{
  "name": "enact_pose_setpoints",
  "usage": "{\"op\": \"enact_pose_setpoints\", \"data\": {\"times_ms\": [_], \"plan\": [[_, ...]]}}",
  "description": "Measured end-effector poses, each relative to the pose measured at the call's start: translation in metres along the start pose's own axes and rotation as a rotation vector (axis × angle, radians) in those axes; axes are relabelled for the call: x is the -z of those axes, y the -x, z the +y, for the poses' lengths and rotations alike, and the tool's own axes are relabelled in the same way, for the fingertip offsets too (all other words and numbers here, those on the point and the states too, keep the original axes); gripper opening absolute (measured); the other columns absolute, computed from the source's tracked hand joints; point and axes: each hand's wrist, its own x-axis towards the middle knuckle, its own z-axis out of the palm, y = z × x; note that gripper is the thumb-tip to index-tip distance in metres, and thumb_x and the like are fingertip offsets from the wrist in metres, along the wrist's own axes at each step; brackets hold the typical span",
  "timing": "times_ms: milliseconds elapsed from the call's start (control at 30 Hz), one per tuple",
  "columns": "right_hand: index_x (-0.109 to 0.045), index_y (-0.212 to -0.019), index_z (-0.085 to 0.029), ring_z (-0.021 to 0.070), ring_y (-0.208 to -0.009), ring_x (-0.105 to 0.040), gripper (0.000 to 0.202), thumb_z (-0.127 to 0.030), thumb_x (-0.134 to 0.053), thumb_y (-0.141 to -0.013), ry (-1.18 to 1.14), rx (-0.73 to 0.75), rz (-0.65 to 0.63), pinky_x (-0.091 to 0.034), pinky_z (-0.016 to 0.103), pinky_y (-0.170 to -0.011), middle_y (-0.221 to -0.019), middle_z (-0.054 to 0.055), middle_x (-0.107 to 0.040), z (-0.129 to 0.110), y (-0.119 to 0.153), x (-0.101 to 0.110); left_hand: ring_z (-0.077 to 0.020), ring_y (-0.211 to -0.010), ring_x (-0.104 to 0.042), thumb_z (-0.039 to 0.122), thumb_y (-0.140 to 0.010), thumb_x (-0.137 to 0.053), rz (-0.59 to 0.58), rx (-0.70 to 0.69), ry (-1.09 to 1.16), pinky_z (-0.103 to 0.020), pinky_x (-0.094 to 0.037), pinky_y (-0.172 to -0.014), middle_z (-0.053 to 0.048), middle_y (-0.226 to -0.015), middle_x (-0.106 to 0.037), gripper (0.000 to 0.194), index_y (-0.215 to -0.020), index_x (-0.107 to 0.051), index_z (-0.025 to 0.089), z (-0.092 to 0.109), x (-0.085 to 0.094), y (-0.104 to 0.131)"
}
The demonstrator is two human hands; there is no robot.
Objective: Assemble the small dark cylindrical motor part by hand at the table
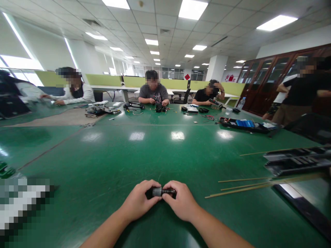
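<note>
Low over the green table, both hands hold one small motor-like part, lying roughly sideways between them. It has a silver-grey cylinder at its left end, a thinner ridged dark section in the middle, and a dark, reddish-brown right end. My left hand is closed around the cylinder, thumb below and fingers above. My right hand pinches the thinner section and the right end. The fingers partly cover both ends of the part, and its exact kind cannot be made out.
Several thin sticks lie at the right, beside black channel-shaped housings. A dark flat panel is at the lower right. Further back are a black tray with blue items and a heap of parts. Several people sit or stand around.
</note>
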Motion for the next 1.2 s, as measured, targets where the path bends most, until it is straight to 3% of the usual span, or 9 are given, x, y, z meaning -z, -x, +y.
{"op": "enact_pose_setpoints", "data": {"times_ms": [1200], "plan": [[-0.07, -0.089, -0.023, 0.0157, -0.074, -0.059, 0.006, -0.023, -0.068, -0.083, 0.002, -0.012, -0.002, -0.039, 0.025, -0.067, -0.08, -0.002, -0.067, -0.0007, 0.0012, 0.002, -0.0197, -0.09, -0.064, 0.031, -0.082, -0.072, -0.008, 0.012, 0.04, -0.031, -0.047, -0.082, -0.002, -0.097, -0.07, 0.024, -0.104, -0.065, 0.024, 0.0042, 0.0025, -0.0021]]}}
